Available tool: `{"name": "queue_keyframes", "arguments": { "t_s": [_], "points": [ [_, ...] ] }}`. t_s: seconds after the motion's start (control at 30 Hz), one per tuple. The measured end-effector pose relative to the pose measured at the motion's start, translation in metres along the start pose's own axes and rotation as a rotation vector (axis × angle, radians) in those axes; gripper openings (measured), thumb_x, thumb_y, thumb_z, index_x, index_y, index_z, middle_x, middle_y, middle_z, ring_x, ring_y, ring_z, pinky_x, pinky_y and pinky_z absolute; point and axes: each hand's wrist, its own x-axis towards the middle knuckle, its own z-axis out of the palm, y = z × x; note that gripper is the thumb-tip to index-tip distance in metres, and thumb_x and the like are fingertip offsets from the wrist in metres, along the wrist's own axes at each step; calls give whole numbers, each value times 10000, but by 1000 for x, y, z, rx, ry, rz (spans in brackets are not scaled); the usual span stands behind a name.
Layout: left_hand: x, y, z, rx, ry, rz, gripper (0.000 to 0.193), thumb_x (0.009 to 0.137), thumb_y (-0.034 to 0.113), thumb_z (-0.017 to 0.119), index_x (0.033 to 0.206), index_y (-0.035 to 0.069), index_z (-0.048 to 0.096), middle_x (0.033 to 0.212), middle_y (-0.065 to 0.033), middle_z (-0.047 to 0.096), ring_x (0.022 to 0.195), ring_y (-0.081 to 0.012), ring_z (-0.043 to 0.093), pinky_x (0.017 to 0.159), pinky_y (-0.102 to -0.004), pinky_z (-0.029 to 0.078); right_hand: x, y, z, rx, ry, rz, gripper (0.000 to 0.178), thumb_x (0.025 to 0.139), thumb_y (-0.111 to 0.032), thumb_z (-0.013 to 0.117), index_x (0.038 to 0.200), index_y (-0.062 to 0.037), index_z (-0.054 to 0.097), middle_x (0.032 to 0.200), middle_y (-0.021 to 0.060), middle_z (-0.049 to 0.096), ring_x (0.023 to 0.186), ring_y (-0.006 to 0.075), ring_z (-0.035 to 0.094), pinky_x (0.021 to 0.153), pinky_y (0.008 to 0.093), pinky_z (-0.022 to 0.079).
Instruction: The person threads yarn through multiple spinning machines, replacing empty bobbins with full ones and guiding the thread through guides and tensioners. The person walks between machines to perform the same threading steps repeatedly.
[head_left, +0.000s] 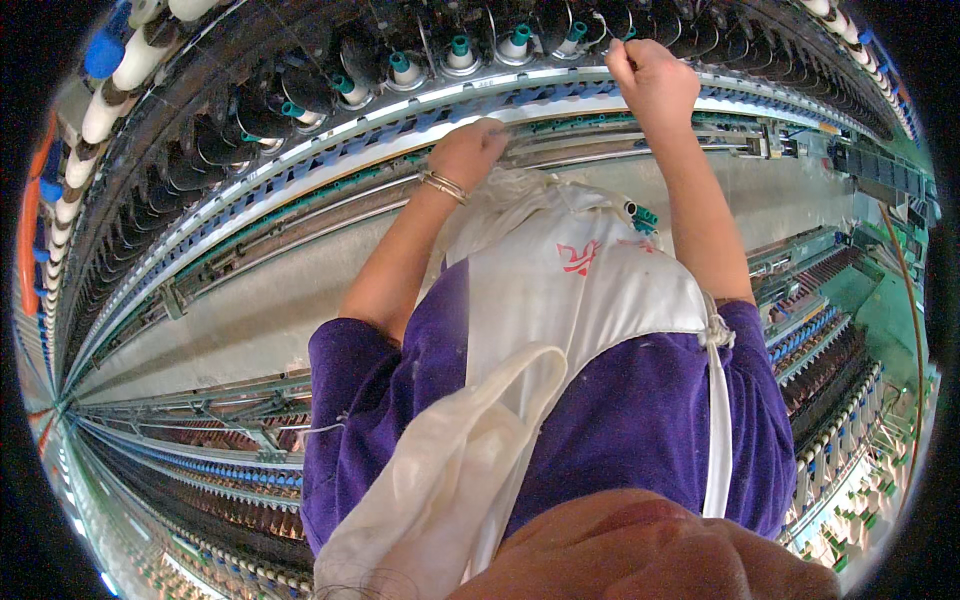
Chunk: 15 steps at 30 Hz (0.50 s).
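My left hand (470, 150), with thin gold bangles on the wrist, rests against the long metal rail (560, 125) of a spinning frame; its fingers curl away from me, so what they hold is hidden. My right hand (650, 75) is raised in a closed fist just below a row of dark spindles with teal tops (460, 50); nothing shows in it. A white apron (580, 280) over a purple shirt (640, 420) covers my front. Its pouch holds white fluff and a few teal bobbin tips (645, 215).
White roving bobbins (130, 60) and a blue one (100, 55) hang at the upper left. A grey floor aisle (250, 320) runs between this frame and another spindle row (200, 470) at the lower left. More machinery (850, 330) stands at the right.
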Motion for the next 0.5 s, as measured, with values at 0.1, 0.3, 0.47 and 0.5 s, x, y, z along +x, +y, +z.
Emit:
{"name": "queue_keyframes", "arguments": {
  "t_s": [0.1, 0.3, 0.47, 0.5],
  "points": [
    [1, -5, 1, 1, -1, 54, 298, 866, 328, 616, 1101, 143, 623, 843, -127, 683, 765, -298, 657, 683, -393, 509, 1, -3, 5, -36, 47, -33, 278, 788, -334, 647, 589, -141, 633, 585, 81, 602, 504, 286, 591, 443, 367, 455],
    [4, -9, -5, 23, -60, 43, 293, 864, 313, 616, 1110, 153, 622, 849, -118, 679, 765, -296, 650, 683, -395, 508, 3, -7, 8, -60, 53, -86, 312, 808, -256, 666, 562, -106, 544, 559, 51, 543, 460, 268, 532, 415, 362, 406],
    [1, -9, -6, 26, -54, 70, 288, 866, 315, 612, 1107, 158, 628, 842, -114, 676, 750, -290, 646, 677, -391, 504, -4, -4, 14, -161, -64, -27, 316, 832, -301, 633, 588, -105, 591, 594, 69, 585, 488, 283, 569, 426, 365, 435],
    [0, -8, -6, 20, -59, 66, 289, 867, 316, 609, 1108, 157, 629, 842, -114, 676, 751, -287, 646, 677, -390, 504, -11, -2, 13, -170, -47, -45, 326, 841, -316, 623, 595, -103, 603, 606, 75, 598, 497, 289, 579, 430, 366, 445]
  ]
}}
